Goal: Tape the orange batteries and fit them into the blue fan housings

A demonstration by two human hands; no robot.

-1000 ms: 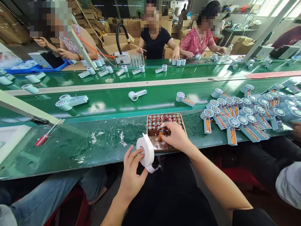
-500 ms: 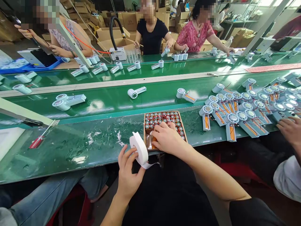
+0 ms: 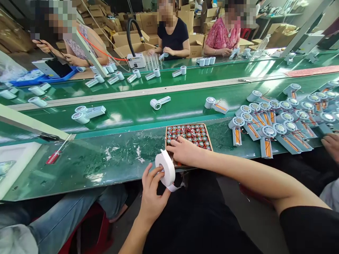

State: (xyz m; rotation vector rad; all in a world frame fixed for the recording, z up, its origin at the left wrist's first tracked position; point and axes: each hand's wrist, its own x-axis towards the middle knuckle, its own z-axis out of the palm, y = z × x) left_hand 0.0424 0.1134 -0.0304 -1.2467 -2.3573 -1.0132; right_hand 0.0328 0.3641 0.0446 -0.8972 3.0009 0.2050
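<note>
Head view: two bare hands at the near edge of a green bench (image 3: 79, 165).
Screwdriver (image 3: 54, 155): red-handled, far left of both hands.
Left hand (image 3: 153, 195): fingers closed around a white tape roll (image 3: 165, 168), held upright.
Right hand (image 3: 185, 151): fingers spread flat, resting in the battery box (image 3: 188, 135); grasp cannot be told.
Fan units (image 3: 267, 132): clustered right of the box.

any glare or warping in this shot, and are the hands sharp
Head view: bright window glare streaks the green belt and washes out the top right corner. Wide-angle warping bows the belt edges and stretches the frame edges. The left hand, its white tape roll and the right hand on the battery box look sharp; faces are pixelated.
</note>
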